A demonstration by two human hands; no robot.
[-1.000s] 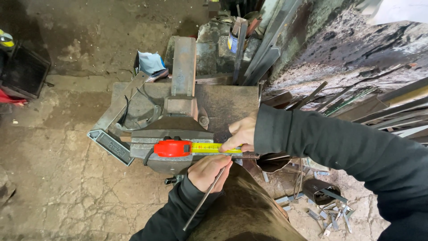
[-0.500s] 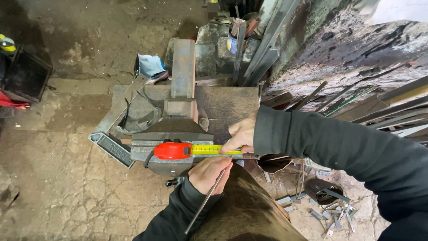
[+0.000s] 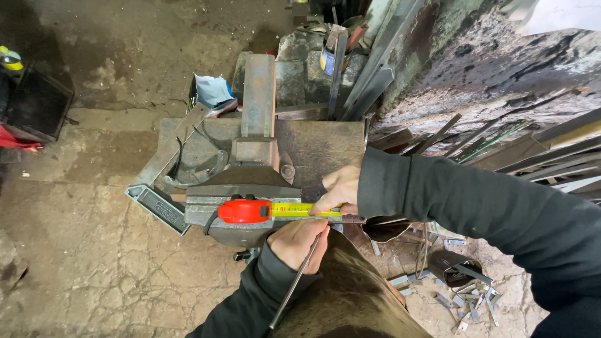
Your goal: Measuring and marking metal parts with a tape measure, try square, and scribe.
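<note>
A red tape measure (image 3: 243, 211) lies on the jaws of a rusty bench vise (image 3: 247, 181), its yellow blade (image 3: 295, 211) pulled out to the right. My right hand (image 3: 339, 188) presses the end of the blade down onto a thin metal strip (image 3: 354, 219) that sticks out of the vise. Just below the blade, my left hand (image 3: 299, 241) grips a thin metal rod (image 3: 294, 285) like a pen, its tip up at the tape.
The vise stands on a worn steel-topped bench (image 3: 313, 144). Metal bars and strips (image 3: 501, 144) lean along the wall at right. Short metal offcuts (image 3: 466, 294) litter the concrete floor. A can (image 3: 328, 59) and a blue rag (image 3: 213, 91) lie behind the bench.
None beyond a small shift of the camera; both hands stay at the tape.
</note>
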